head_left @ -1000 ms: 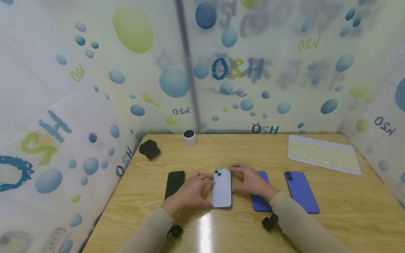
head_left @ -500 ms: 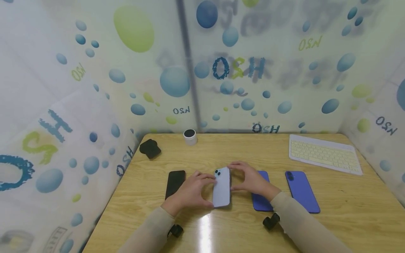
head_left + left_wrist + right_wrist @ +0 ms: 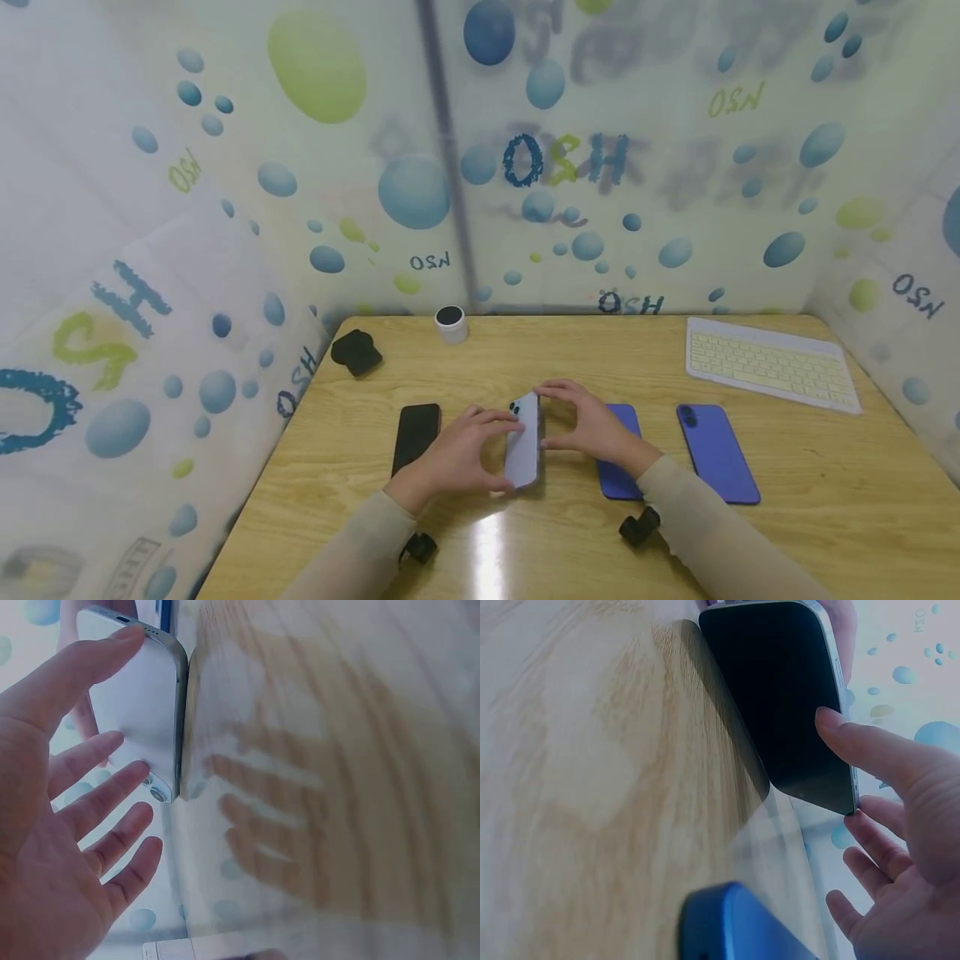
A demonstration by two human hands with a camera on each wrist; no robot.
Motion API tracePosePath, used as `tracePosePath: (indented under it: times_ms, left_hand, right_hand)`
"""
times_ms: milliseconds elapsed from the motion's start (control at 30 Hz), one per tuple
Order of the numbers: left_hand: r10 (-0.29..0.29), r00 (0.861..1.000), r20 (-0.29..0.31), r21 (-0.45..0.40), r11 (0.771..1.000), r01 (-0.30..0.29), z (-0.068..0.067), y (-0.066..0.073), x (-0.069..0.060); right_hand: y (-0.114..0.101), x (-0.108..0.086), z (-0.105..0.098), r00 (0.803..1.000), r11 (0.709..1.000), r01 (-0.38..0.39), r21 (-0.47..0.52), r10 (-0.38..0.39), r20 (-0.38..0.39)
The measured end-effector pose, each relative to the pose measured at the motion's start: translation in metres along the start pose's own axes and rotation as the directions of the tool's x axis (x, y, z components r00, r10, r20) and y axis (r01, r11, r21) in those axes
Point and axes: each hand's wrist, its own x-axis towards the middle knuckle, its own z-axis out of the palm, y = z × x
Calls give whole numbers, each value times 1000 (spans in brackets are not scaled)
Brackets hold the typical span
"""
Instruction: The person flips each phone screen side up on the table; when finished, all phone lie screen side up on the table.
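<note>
A light-coloured smartphone [image 3: 523,454] stands tilted on one long edge on the table, its back with two camera lenses turned leftward. My left hand [image 3: 467,452] holds it from the left: in the left wrist view the thumb lies at the bottom end of the phone [image 3: 139,697], while the index and middle fingertips reach its back near the lenses. From the right, my right hand [image 3: 594,427] pinches it. The right wrist view has that thumb on the dark screen side of the phone [image 3: 769,682], with fingertips at the upper corner.
A black phone [image 3: 415,435] lies left, partly behind my left hand. Two blue phones lie right: one [image 3: 619,477] under my right forearm, another [image 3: 717,452] farther out. At the back are a dark flat object [image 3: 356,353], a white cylinder [image 3: 451,326] and a white keyboard [image 3: 771,364].
The light-coloured phone has gone from lying nearly flat, back up, to a steep tilt, its right side lifted. Both hands stayed on it, the right shifting slightly left.
</note>
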Motion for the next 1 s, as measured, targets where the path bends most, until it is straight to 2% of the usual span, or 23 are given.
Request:
tracePosePath:
  times_ms: [133,233,433,667,833,1000]
  left_hand:
    - [5,1000,-8,-39,999,-5,0,-1,-1]
    - [7,1000,-20,-100,995,-9,0,-2,-2]
    - [6,999,-50,-215,976,-17,-1,-5,-5]
    - [24,997,-74,-294,955,-44,-7,-6,-8]
    - [38,996,-80,-308,950,-60,-8,-9,-10]
    - [40,995,-95,-285,956,-66,-7,-14,-13]
  right_hand:
    - [-2,1,1,1000,1000,8,5,-8,-10]
    - [-5,2,2,999,999,31,23,-31,-23]
    - [-10,4,6,999,996,48,76,-46,-24]
    - [-13,7,8,999,997,38,67,-37,-19]
    - [-17,9,10,998,996,60,69,-58,-32]
    - [-19,12,14,998,996,58,74,-56,-31]
